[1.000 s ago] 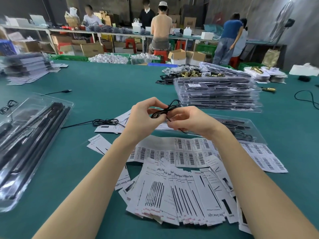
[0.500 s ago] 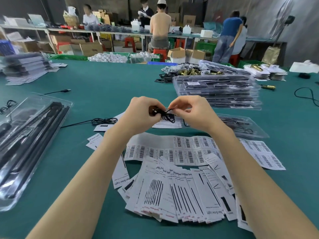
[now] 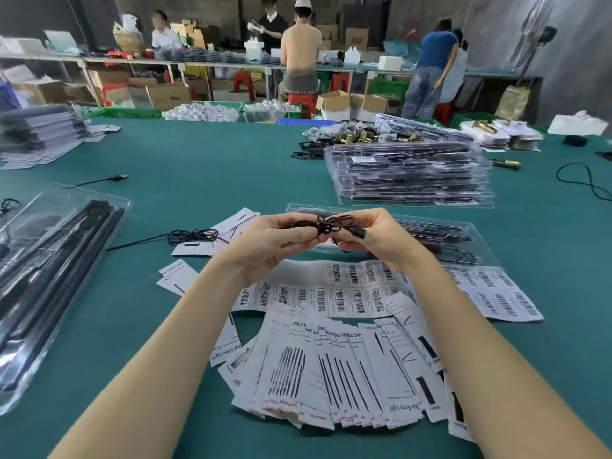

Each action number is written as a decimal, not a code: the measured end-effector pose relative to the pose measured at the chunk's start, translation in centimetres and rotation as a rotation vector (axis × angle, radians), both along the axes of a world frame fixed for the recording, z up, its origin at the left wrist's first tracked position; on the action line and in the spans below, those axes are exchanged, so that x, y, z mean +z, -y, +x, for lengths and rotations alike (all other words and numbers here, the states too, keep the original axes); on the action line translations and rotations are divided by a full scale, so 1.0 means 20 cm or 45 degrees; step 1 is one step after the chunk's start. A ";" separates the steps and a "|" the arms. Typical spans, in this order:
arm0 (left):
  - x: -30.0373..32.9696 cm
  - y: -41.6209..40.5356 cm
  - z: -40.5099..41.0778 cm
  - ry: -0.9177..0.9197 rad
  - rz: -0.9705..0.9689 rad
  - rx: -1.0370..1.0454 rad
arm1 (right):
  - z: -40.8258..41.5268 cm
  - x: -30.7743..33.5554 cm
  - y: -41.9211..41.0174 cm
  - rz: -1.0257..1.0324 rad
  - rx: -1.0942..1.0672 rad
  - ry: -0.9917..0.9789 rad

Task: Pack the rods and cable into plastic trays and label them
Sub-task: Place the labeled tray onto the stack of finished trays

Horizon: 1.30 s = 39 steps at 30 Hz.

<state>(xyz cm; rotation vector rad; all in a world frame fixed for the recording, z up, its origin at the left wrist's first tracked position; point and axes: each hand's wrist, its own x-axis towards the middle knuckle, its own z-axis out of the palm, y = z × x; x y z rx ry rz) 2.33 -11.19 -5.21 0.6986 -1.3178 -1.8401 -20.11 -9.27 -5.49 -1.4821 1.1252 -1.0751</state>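
Above the green table (image 3: 205, 180), the left hand (image 3: 268, 246) and right hand (image 3: 377, 241) each pinch one end of a bundled black cable (image 3: 326, 224), held over the barcode label sheet (image 3: 347, 293). A clear plastic tray (image 3: 477, 241) holding rods lies just behind.

Two hands, left hand (image 3: 265, 241) and right hand (image 3: 374, 238), share one coiled cable (image 3: 326, 223). A second cable (image 3: 193, 235) lies at ten o'clock. Five people work at twelve o'clock; one stack of packed trays (image 3: 410, 175) sits at one.
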 end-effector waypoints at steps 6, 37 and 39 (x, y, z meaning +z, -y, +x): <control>-0.01 -0.02 -0.12 0.099 -0.076 0.433 | -0.02 0.00 0.00 0.130 -0.019 -0.104; -0.09 -0.09 -0.20 0.631 -1.158 0.957 | 0.00 0.13 -0.01 0.308 0.010 0.120; -0.09 -0.08 -0.20 0.618 -1.088 0.944 | 0.01 0.13 -0.01 0.269 -0.078 0.069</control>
